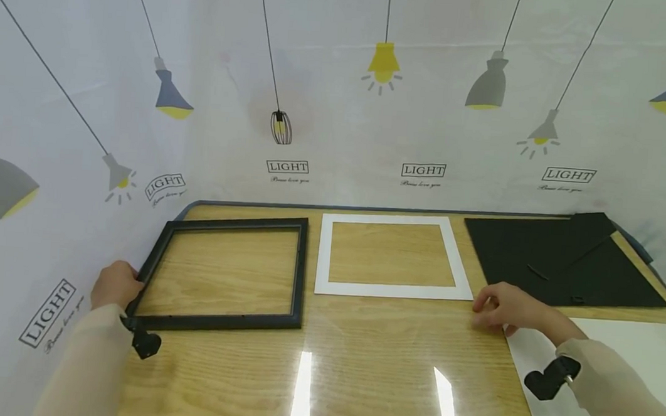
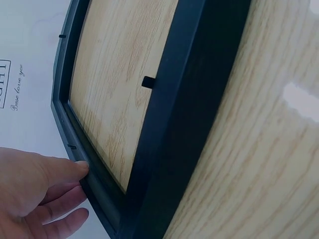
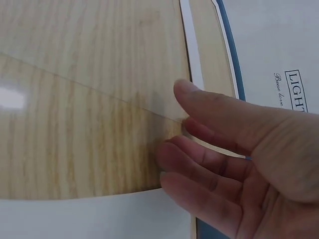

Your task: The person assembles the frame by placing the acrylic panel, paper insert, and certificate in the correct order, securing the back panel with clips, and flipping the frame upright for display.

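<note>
My left hand (image 1: 115, 286) grips the left side of a black picture frame (image 1: 301, 275), which lies on the wooden table. In the left wrist view the thumb rests on top of the frame (image 2: 159, 129), with the fingers at its outer side; small dark tabs stick out from the frame. My right hand (image 1: 508, 308) is loosely bent near the front right corner of a white mat board (image 1: 391, 291). Its thumb and fingers (image 3: 199, 194) are apart, close over the table, where a thin straight line runs across the wood to the fingertips.
A black backing board (image 1: 534, 256) with a stand flap lies at the back right. A white sheet (image 1: 636, 356) is in front of it, partly under the right forearm. A lamp-printed curtain (image 1: 337, 126) rises behind the table (image 1: 370, 354).
</note>
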Demonstrator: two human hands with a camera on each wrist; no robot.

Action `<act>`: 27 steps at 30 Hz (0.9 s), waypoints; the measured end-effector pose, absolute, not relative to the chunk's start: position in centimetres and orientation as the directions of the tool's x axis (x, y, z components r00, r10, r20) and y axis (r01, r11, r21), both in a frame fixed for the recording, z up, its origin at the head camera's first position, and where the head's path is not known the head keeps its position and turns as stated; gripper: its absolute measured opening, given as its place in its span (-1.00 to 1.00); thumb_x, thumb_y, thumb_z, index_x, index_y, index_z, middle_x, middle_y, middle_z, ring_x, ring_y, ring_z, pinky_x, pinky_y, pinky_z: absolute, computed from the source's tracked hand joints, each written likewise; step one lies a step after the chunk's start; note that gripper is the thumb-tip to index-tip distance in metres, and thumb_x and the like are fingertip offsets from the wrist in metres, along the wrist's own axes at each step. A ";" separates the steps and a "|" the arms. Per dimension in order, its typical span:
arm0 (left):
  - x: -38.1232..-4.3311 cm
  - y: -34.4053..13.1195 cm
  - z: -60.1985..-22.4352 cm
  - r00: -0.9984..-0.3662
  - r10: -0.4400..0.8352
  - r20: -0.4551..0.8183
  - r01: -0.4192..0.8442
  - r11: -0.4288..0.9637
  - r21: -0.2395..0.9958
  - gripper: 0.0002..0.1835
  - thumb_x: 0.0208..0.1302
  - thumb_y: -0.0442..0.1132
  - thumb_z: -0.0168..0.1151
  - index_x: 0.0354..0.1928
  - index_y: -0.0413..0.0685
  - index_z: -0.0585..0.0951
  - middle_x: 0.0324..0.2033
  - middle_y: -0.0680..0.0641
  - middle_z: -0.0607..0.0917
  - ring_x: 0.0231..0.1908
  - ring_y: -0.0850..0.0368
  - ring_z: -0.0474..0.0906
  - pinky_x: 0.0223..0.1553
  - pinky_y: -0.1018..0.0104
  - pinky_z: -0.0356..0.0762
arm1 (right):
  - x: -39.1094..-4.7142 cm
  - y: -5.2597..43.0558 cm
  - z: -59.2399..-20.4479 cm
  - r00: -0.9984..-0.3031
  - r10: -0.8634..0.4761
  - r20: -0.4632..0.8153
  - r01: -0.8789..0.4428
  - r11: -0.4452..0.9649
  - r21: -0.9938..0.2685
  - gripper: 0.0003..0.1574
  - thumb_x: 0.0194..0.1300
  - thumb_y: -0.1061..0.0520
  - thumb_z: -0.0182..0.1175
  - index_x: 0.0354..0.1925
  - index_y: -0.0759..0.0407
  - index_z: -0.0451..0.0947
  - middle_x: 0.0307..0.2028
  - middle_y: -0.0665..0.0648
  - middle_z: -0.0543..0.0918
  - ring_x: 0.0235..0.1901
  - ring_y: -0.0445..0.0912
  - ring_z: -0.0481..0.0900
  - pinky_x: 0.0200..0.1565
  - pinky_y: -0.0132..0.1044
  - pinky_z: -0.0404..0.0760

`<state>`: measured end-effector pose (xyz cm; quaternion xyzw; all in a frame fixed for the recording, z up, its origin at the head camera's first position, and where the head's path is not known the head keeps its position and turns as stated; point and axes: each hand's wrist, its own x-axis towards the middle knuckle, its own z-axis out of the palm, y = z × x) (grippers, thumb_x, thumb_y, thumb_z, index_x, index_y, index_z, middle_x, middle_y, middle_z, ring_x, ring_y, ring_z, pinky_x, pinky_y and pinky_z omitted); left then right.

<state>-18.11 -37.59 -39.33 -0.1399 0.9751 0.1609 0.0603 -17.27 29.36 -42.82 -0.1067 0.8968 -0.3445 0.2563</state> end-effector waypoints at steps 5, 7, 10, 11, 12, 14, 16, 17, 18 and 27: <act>-18.1 -37.6 -39.3 -0.954 -0.254 -0.162 -0.293 0.908 0.300 -0.72 0.07 -0.40 0.18 -0.28 -0.61 0.52 -0.41 -0.44 0.59 -0.48 -0.12 0.52 -0.48 0.07 0.50 | -16.9 29.0 -43.0 -0.870 -0.355 -0.341 -0.049 0.752 -0.657 -0.60 -0.01 0.08 0.39 -0.28 0.28 0.47 -0.65 0.02 0.43 -0.64 -0.11 0.43 -0.65 -0.25 0.51; -18.1 -37.6 -39.3 -0.953 -0.255 -0.163 -0.294 0.908 0.298 -0.72 0.07 -0.41 0.18 -0.28 -0.61 0.52 -0.40 -0.44 0.59 -0.48 -0.12 0.52 -0.48 0.07 0.50 | -16.8 28.9 -43.2 -0.880 -0.354 -0.317 -0.066 0.752 -0.656 -0.61 -0.02 0.10 0.40 -0.31 0.27 0.46 -0.66 0.00 0.43 -0.66 -0.11 0.43 -0.67 -0.26 0.49; -18.1 -37.6 -39.4 -0.955 -0.252 -0.158 -0.290 0.911 0.295 -0.72 0.07 -0.41 0.18 -0.28 -0.61 0.52 -0.41 -0.44 0.59 -0.48 -0.12 0.52 -0.48 0.07 0.49 | -16.6 28.8 -43.4 -0.889 -0.357 -0.285 -0.090 0.748 -0.657 -0.63 -0.03 0.13 0.40 -0.34 0.27 0.44 -0.67 0.00 0.42 -0.67 -0.12 0.43 -0.69 -0.27 0.46; -18.1 -37.6 -39.4 -0.955 -0.251 -0.157 -0.288 0.911 0.295 -0.72 0.07 -0.41 0.18 -0.28 -0.61 0.52 -0.41 -0.44 0.59 -0.48 -0.12 0.52 -0.48 0.07 0.49 | -16.6 28.8 -43.4 -0.892 -0.355 -0.280 -0.092 0.749 -0.656 -0.63 -0.03 0.13 0.40 -0.35 0.26 0.44 -0.66 0.00 0.42 -0.67 -0.12 0.43 -0.69 -0.27 0.46; -18.1 -37.6 -39.5 -0.956 -0.251 -0.155 -0.287 0.911 0.296 -0.72 0.07 -0.41 0.18 -0.28 -0.61 0.52 -0.41 -0.44 0.59 -0.48 -0.12 0.52 -0.49 0.07 0.49 | -16.6 28.7 -43.5 -0.894 -0.353 -0.276 -0.093 0.748 -0.657 -0.64 -0.03 0.14 0.40 -0.35 0.26 0.44 -0.66 0.00 0.43 -0.67 -0.12 0.43 -0.70 -0.27 0.46; -18.1 -37.6 -39.5 -0.957 -0.248 -0.150 -0.283 0.912 0.298 -0.73 0.07 -0.41 0.17 -0.29 -0.61 0.53 -0.42 -0.44 0.59 -0.49 -0.11 0.51 -0.49 0.07 0.48 | -16.6 28.8 -43.6 -0.897 -0.350 -0.269 -0.098 0.751 -0.653 -0.64 -0.03 0.14 0.40 -0.36 0.26 0.44 -0.65 0.00 0.43 -0.67 -0.12 0.43 -0.69 -0.28 0.45; -18.1 -37.6 -39.5 -0.957 -0.248 -0.150 -0.283 0.912 0.298 -0.72 0.07 -0.41 0.17 -0.28 -0.61 0.53 -0.41 -0.44 0.59 -0.48 -0.12 0.52 -0.49 0.07 0.49 | -16.7 28.8 -43.7 -0.900 -0.347 -0.264 -0.100 0.754 -0.649 -0.64 -0.04 0.15 0.40 -0.36 0.27 0.44 -0.65 0.00 0.43 -0.67 -0.13 0.42 -0.69 -0.28 0.44; -18.1 -37.6 -39.5 -0.957 -0.249 -0.149 -0.284 0.911 0.300 -0.72 0.07 -0.41 0.17 -0.28 -0.61 0.53 -0.41 -0.44 0.59 -0.49 -0.12 0.52 -0.49 0.07 0.48 | -16.7 28.8 -43.7 -0.901 -0.345 -0.263 -0.100 0.755 -0.648 -0.64 -0.04 0.15 0.41 -0.37 0.27 0.44 -0.64 0.00 0.43 -0.67 -0.13 0.42 -0.69 -0.28 0.44; -18.1 -37.6 -39.5 -0.957 -0.249 -0.148 -0.284 0.911 0.301 -0.72 0.07 -0.41 0.17 -0.28 -0.61 0.53 -0.42 -0.44 0.59 -0.49 -0.12 0.51 -0.49 0.07 0.48 | -16.8 28.8 -43.8 -0.902 -0.343 -0.262 -0.099 0.756 -0.647 -0.64 -0.05 0.15 0.41 -0.37 0.27 0.44 -0.64 0.00 0.43 -0.67 -0.14 0.42 -0.69 -0.29 0.43; -17.9 -37.5 -39.6 -0.959 -0.251 -0.133 -0.281 0.910 0.304 -0.73 0.07 -0.43 0.16 -0.29 -0.62 0.52 -0.42 -0.45 0.59 -0.49 -0.14 0.52 -0.51 0.07 0.48 | -16.8 28.9 -43.8 -0.910 -0.348 -0.228 -0.114 0.735 -0.668 -0.62 -0.10 0.14 0.44 -0.41 0.27 0.45 -0.61 0.01 0.44 -0.65 -0.14 0.41 -0.69 -0.31 0.44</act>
